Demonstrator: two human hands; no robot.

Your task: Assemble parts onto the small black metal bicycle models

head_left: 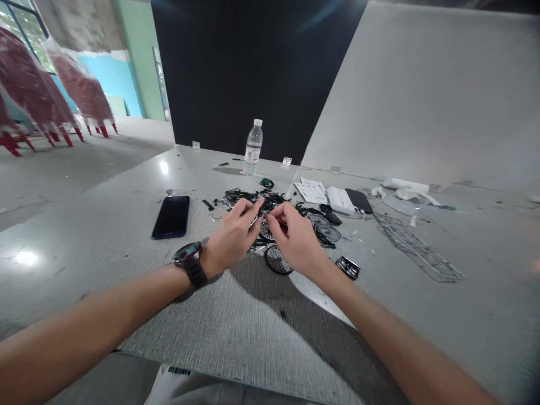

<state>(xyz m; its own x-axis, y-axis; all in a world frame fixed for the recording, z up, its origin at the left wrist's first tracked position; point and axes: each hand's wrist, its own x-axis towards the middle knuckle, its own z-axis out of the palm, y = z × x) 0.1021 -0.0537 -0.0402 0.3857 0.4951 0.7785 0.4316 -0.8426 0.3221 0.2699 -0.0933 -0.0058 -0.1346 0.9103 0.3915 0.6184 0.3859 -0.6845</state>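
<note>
My left hand (234, 232), with a black watch (190, 262) on its wrist, reaches into a cluster of small black model bicycle parts. Its fingers are closed at a model bicycle (265, 230), and the hand hides part of the frame. Close beside it my right hand (295, 233) pinches thumb and forefinger together; whatever is between them is too small to name. Below the hands a spoked wheel (277, 261) with a black tyre shows. More black parts and wheels (324, 226) lie behind and to the right.
A phone (171, 217) lies left, and a water bottle (253, 148) stands at the back. Printed sheets (311, 191), a white box (341, 201), a small tray of metal parts (348, 268) and a wire-like frame (417, 247) are on the right. Wrapped red chairs (80, 84) stand beyond.
</note>
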